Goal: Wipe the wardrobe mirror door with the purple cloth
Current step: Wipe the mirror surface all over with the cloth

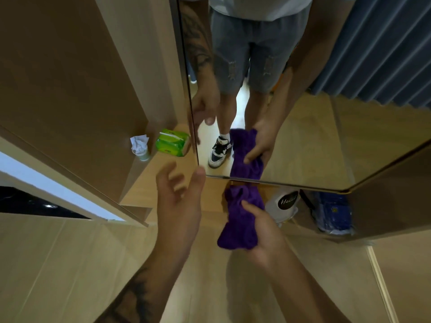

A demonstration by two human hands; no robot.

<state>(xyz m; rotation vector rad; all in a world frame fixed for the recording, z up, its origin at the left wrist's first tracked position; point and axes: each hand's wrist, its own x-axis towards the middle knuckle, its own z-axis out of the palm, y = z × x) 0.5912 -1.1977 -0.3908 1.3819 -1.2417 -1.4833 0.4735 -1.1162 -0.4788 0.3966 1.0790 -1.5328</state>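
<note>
The right hand (263,231) grips the bunched purple cloth (240,220), its top just below the mirror door (303,136). The left hand (179,201) hangs spread, holding nothing. A bunched cloth would likely smear rather than wipe evenly.

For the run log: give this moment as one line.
right hand grips purple cloth | left hand open, empty | cloth below mirror door | wiping not begun

One head-worn view, looking forward and steeply down, close on the tall frameless mirror door (291,113) at one o'clock, pale wooden floor (70,264) filling six o'clock.
</note>
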